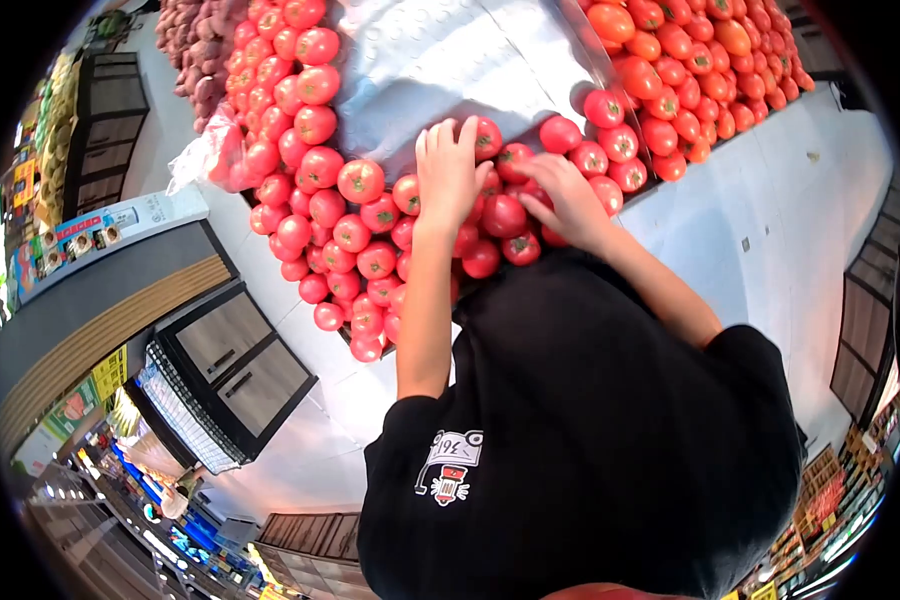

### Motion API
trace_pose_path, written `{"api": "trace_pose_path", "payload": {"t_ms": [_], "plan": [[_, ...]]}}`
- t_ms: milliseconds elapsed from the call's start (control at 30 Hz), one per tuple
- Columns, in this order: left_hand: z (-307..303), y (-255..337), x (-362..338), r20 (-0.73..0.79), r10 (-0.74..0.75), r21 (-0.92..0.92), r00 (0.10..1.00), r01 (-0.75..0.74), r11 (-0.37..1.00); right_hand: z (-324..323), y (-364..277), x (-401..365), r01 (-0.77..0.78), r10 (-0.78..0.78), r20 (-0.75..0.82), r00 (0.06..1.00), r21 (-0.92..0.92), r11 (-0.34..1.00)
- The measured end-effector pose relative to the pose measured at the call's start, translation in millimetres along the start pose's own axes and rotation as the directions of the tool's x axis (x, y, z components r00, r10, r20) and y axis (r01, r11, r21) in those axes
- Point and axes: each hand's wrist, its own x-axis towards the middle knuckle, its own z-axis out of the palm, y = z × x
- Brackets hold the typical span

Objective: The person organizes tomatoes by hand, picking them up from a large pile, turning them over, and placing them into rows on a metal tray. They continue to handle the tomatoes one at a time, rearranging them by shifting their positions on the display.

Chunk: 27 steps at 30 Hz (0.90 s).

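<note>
Red tomatoes point(376, 260) are piled along the near side of a display stand, stem ends mostly up. My left hand point(448, 170) lies over the pile's inner edge, fingers stretched forward and somewhat apart. A tomato point(488, 138) sits just right of its fingertips, and its palm hides what is beneath. My right hand point(568, 195) reaches in from the right, its fingers and thumb curved around a tomato partly hidden under it. Another tomato point(560, 134) rests just beyond that hand.
A pale dimpled liner point(420, 70) covers the stand beyond the pile. Orange-red tomatoes point(680, 80) fill the section to the right, behind a clear divider. Purplish produce point(195, 50) and a clear plastic bag point(210, 150) are at left. A dark cabinet point(235, 360) stands on the floor.
</note>
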Motion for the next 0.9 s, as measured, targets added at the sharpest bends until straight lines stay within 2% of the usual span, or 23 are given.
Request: {"api": "trace_pose_path", "payload": {"t_ms": [67, 133, 200, 267, 333, 400, 533, 567, 700, 733, 767, 800, 833, 867, 900], "plan": [[-3, -5, -23, -0.119, -0.094, -0.067, 0.989, 0.086, 0.994, 6, -6, -10, -0.01, 0.011, 0.03, 0.999, -0.047, 0.999], [-17, 1, -49, -0.155, -0.185, -0.085, 0.97, 0.174, 0.981, 11, -6, -11, -0.002, 0.003, 0.025, 1.0, -0.046, 0.999], [-29, 7, -69, -0.112, -0.171, -0.073, 0.979, 0.163, 0.984, 11, 1, -4, -0.002, -0.002, -0.039, 0.999, -0.096, 0.995], [-27, 18, -82, -0.005, -0.198, -0.005, 0.98, 0.198, 0.98, 7, 12, 3, -0.059, 0.05, -0.095, 0.994, -0.089, 0.994], [-21, 30, -88, 0.002, -0.258, 0.08, 0.966, 0.257, 0.963, -4, 16, 14, -0.065, 0.064, -0.02, 0.998, -0.061, 0.996], [-16, 31, -90, -0.013, -0.312, 0.049, 0.95, 0.313, 0.949, -11, 14, 26, 0.013, -0.013, 0.004, 1.0, -0.104, 0.994], [-17, 33, -87, -0.024, -0.392, -0.116, 0.919, 0.387, 0.915, -16, 9, 39, 0.049, -0.047, 0.025, 0.999, -0.066, 0.997], [-13, 32, -90, -0.07, -0.405, -0.145, 0.912, 0.392, 0.908, -16, 4, 41, 0.034, -0.033, 0.027, 0.999, -0.027, 0.999], [-20, 39, -88, -0.063, -0.533, -0.472, 0.844, 0.445, 0.761, -8, -15, 41, 0.065, -0.067, 0.003, 0.998, 0.158, 0.985], [-20, 42, -86, -0.077, -0.54, -0.523, 0.838, 0.427, 0.737, -4, -22, 40, 0.062, -0.066, 0.012, 0.998, 0.213, 0.975], [-20, 45, -85, -0.09, -0.548, -0.571, 0.831, 0.408, 0.712, -2, -29, 37, -0.023, 0.006, 0.06, 0.998, 0.287, 0.958], [-21, 48, -83, -0.103, -0.556, -0.616, 0.825, 0.386, 0.687, -5, -38, 37, -0.261, 0.181, 0.248, 0.952, 0.343, 0.903], [-29, 54, -81, -0.114, -0.497, -0.488, 0.86, 0.388, 0.782, -2, -43, 36, -0.285, 0.189, 0.271, 0.944, 0.378, 0.881], [-28, 54, -81, -0.171, -0.392, -0.381, 0.904, 0.306, 0.872, -1, -47, 35, -0.311, 0.197, 0.295, 0.935, 0.413, 0.856], [-27, 53, -79, -0.212, -0.277, -0.263, 0.937, 0.218, 0.94, 7, -38, 32, -0.256, 0.165, 0.258, 0.952, 0.374, 0.891]]}}
